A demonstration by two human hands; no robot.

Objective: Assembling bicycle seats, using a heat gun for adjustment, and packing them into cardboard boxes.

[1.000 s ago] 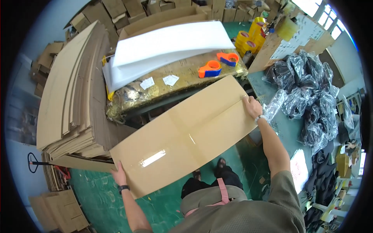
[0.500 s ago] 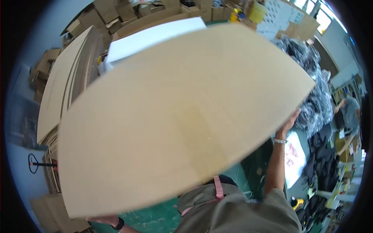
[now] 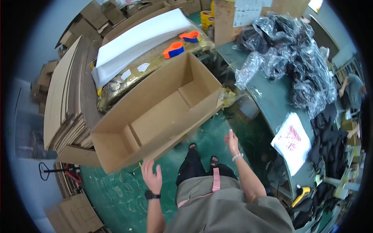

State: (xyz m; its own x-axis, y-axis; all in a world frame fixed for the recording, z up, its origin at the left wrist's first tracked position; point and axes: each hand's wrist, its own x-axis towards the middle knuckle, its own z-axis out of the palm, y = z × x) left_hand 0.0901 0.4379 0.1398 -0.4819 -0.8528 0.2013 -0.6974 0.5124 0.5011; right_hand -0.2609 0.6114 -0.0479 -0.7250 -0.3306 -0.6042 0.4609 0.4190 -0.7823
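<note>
A long open-topped cardboard box (image 3: 155, 134) lies at a slant in front of me, its bare inside showing. My left hand (image 3: 151, 176) is just off the box's near left corner, palm up, fingers spread and holding nothing. To the right of the box's near side, my right hand (image 3: 232, 141) is held out with the thumb raised; it is free of the box and nothing shows in it. A dark watch circles my left wrist, and a pale beaded bracelet my right.
Behind the box, a worktop bears white foam sheets (image 3: 136, 42) and two orange-blue tape dispensers (image 3: 173, 50). Flat cardboard sheets (image 3: 64, 97) lean at left. Clear plastic-wrapped bundles (image 3: 287, 58) and a white printed bag (image 3: 293, 143) lie on the right-hand table (image 3: 258, 103). Another person is at far right.
The broad cardboard face that both hands held up is out of them. An open box now rests farther off, and my hands have drawn apart from the cardboard.
</note>
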